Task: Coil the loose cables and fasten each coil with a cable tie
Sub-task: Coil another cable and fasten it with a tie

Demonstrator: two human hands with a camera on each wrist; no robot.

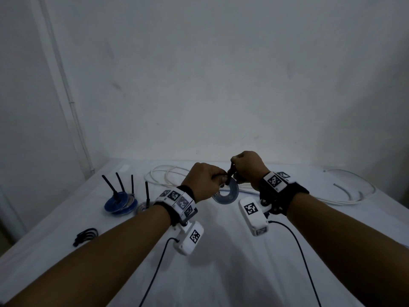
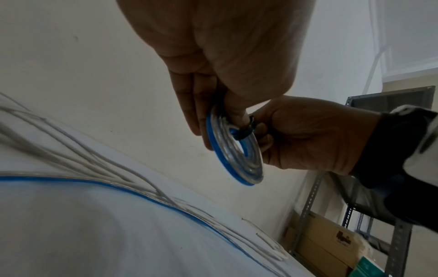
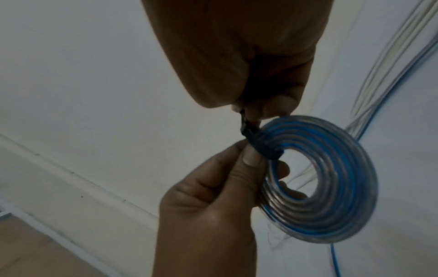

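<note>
Both hands hold a flat coil (image 1: 229, 194) of clear-and-blue cable above the white table. My left hand (image 1: 218, 181) pinches the coil at its rim, thumb on one face (image 3: 252, 159) and fingers behind (image 2: 194, 112). A black cable tie (image 3: 259, 148) is wrapped around the coil's windings (image 2: 244, 131). My right hand (image 1: 236, 172) grips the tie's tail (image 1: 231, 171), which stands up out of the fist. The coil (image 3: 331, 180) hangs tilted, and its hole shows my left fingertips.
Two tied coils (image 1: 120, 204) (image 1: 143, 207) lie at the left with black tie tails standing up. A bunch of spare black ties (image 1: 86, 235) lies near the left edge. Loose white cables (image 1: 168, 176) (image 1: 354, 192) and a blue-clear cable (image 2: 94, 184) sprawl along the back by the wall.
</note>
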